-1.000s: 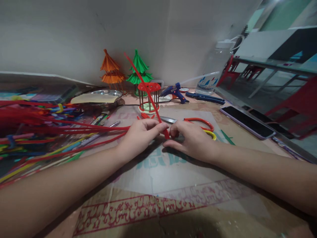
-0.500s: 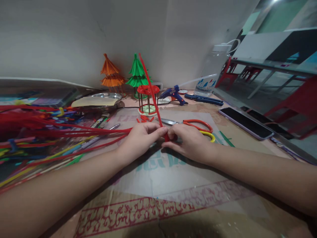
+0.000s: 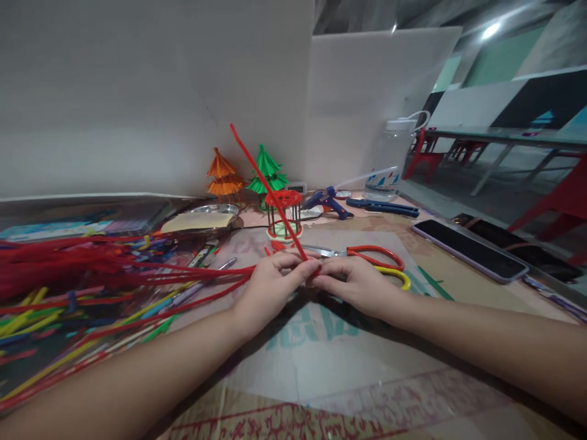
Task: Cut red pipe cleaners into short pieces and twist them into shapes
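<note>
Fingers of L hand (image 3: 269, 288) & R hand (image 3: 358, 287) both pinching red pipe cleaner (image 3: 271, 194) nr low end, in front of red-topped frame (image 3: 292, 197); that end's prob. underway, upper length free, unfolded.

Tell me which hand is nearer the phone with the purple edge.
Right. The right hand is to the left of the phone, apart from it; the left hand, holding the red stem, is farther left, beyond the right hand.
</note>
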### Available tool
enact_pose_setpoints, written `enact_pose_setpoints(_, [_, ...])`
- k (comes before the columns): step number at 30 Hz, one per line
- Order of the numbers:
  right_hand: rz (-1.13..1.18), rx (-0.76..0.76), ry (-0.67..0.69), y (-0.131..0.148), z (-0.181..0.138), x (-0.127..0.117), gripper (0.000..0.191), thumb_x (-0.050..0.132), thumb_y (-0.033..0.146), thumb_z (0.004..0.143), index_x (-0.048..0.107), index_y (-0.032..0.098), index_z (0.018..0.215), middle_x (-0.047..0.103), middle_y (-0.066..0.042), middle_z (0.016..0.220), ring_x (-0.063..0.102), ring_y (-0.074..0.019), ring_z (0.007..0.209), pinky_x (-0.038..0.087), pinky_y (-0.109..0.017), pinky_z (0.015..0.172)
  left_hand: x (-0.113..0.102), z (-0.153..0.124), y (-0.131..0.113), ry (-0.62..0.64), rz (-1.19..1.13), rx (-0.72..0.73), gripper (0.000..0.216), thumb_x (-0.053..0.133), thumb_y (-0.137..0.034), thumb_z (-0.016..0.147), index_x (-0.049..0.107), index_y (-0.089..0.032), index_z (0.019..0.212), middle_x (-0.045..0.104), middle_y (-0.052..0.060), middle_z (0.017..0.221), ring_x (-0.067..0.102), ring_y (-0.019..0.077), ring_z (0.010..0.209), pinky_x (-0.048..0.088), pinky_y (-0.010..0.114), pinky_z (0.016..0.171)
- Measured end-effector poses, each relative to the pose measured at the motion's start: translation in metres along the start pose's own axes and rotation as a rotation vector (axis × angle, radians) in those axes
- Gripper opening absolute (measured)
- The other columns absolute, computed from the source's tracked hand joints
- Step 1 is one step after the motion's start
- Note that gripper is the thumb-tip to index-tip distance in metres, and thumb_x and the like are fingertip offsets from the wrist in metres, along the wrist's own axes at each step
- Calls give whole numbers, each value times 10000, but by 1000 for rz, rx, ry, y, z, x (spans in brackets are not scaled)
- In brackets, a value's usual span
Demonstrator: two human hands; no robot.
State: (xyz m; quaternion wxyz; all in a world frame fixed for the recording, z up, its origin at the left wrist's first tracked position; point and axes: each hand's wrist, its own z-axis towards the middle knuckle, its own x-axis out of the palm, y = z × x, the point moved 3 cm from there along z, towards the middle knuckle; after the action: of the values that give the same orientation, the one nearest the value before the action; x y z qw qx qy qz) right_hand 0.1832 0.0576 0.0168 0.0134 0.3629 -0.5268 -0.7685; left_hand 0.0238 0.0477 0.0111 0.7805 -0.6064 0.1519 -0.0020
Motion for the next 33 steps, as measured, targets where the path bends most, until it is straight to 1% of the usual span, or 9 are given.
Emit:
enact_pose_setpoints(5, [7,-11,-67,0,0,-2,262,557,320,875,676,178,689,695,-27,735,629,-176,718,460,-269,655,3,1,2,73,-20,49,226,633,-337,869,744,-141,869,726,83,912,652,232,957,491,318,859])
enact_pose_setpoints(11, [-35,-66,-85,-4,0,1,271,567,316,895,702,177,707,719,-43,809,647,-181,784,472,-280,731,2,0,2,59,54,83,260,613,-347,886,738,-138,793,680,79,867,632,225,926,467,305,842])
enact_pose_setpoints(14, [-95,-103,-54,-3,1,0,248,574,298,904,713,178,737,715,-39,789,637,-175,766,465,-281,729,1,0,-2,33,79,96,267,614,-351,883,726,-135,774,658,59,825,610,191,837,458,274,767])
enact_pose_setpoints(16, [-173,-143,-32,1,0,-4,227,574,295,909,720,180,779,712,-39,789,632,-173,761,459,-280,719,1,0,-1,10,62,43,289,615,-376,879,706,-135,750,637,35,748,584,163,741,443,254,686])
enact_pose_setpoints(19, [-305,-175,21,7,-4,-16,227,549,302,932,724,183,850,722,-49,840,641,-178,789,458,-279,716,2,0,3,-7,-5,-57,326,623,-428,869,681,-135,738,651,25,703,582,148,676,431,241,624])
enact_pose_setpoints(24, [-564,-130,-9,6,-18,-47,220,520,311,948,707,196,967,731,-69,938,641,-204,865,460,-315,773,7,2,11,17,-148,-166,332,651,-463,856,700,-135,834,759,85,849,694,203,809,511,289,745])
enact_pose_setpoints(27, [-707,-112,-2,-1,-23,-67,227,509,322,952,691,187,957,713,-89,945,622,-218,867,455,-337,781,8,1,10,18,-154,-165,312,656,-448,861,701,-141,830,773,89,861,709,194,793,517,295,763])
enact_pose_setpoints(30, [-728,-80,88,-12,-24,-83,231,494,317,958,691,201,992,698,-94,999,620,-226,913,464,-336,798,7,1,6,14,-130,-160,286,649,-420,871,705,-145,821,779,85,866,713,190,788,519,298,768])
enact_pose_setpoints(33, [-744,-26,203,-23,-25,-92,250,589,312,888,687,244,1108,682,-85,1091,626,-246,960,479,-336,807,6,0,5,10,-84,-171,280,639,-408,878,714,-145,818,781,83,871,710,195,815,513,304,780])
